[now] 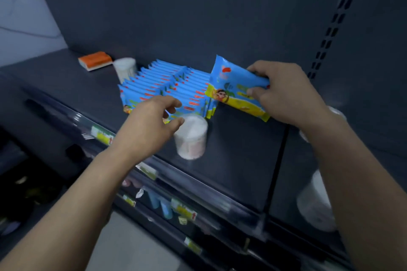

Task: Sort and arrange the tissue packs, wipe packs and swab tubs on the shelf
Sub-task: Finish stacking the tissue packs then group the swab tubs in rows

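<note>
Fingers (256, 71) round wipe pack (233, 86) — right hand (284, 92)

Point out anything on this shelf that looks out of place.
The swab tubs are split up: the front tub looks tilted before the rows of wipe packs, and the back tub stands at their far left corner. An orange tissue pack lies alone and askew beyond it.
</note>
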